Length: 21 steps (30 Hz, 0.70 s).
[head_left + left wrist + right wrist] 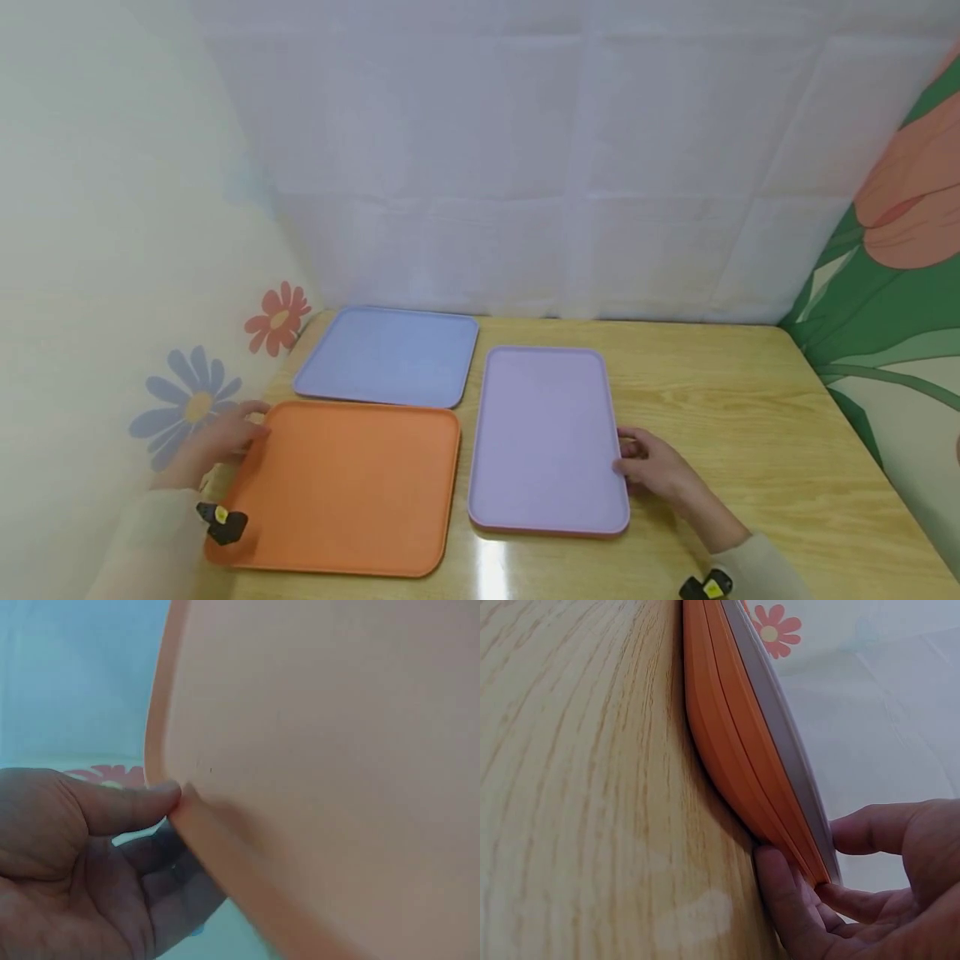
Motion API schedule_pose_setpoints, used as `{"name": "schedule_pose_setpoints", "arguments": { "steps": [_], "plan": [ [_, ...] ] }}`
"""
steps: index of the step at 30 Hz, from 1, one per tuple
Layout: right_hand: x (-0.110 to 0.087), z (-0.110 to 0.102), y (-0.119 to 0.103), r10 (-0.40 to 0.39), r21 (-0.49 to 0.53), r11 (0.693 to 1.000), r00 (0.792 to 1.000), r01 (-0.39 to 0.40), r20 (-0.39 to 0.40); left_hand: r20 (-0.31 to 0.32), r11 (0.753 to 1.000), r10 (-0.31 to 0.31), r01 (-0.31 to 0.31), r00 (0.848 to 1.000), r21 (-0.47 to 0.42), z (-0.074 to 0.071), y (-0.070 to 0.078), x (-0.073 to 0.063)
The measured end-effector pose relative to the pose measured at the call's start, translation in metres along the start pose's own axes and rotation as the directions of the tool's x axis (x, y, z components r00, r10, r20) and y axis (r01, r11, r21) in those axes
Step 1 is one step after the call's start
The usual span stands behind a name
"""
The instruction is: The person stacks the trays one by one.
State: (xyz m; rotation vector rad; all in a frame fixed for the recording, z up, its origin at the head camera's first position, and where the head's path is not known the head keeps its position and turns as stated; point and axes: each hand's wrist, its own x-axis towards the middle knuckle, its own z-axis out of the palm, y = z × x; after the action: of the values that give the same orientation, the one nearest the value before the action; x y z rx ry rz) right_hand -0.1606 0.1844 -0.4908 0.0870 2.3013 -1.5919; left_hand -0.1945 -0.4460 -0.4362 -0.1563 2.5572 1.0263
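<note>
In the head view my left hand (pixel 228 437) grips an orange tray (pixel 345 487) by its far left corner. Seen from the left wrist, the thumb lies on the rim of that orange tray (pixel 337 750) and the fingers curl beneath it. My right hand (pixel 656 467) is at the right edge of a lilac tray (pixel 547 442). The right wrist view shows this lilac tray (pixel 780 727) on top of a stack of orange trays (pixel 727 735). There the right thumb presses the lilac rim while the fingers hold the stack's side from below.
A light blue tray (pixel 390 354) lies behind the orange one, near the back of the wooden table (pixel 712 392). White cloth (pixel 525 167) hangs behind the table. Walls with painted flowers (pixel 198 406) stand on both sides.
</note>
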Motion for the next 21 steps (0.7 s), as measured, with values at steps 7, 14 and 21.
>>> {"name": "schedule_pose_setpoints", "arguments": {
  "steps": [7,14,21],
  "plan": [
    [0.000,-0.001,0.001,0.017,-0.004,1.000,1.000,-0.017,-0.002,0.042,0.994,0.058,-0.054,0.997,-0.090,-0.015,0.005,-0.014],
    [0.000,-0.002,0.000,0.031,-0.012,0.999,1.000,-0.031,-0.004,-0.010,0.996,0.064,-0.064,0.998,-0.068,-0.022,0.012,-0.023],
    [0.000,-0.002,0.000,0.044,-0.004,0.999,0.999,-0.044,0.002,0.002,0.994,0.044,-0.043,0.999,-0.098,-0.028,0.010,-0.025]
  ]
}}
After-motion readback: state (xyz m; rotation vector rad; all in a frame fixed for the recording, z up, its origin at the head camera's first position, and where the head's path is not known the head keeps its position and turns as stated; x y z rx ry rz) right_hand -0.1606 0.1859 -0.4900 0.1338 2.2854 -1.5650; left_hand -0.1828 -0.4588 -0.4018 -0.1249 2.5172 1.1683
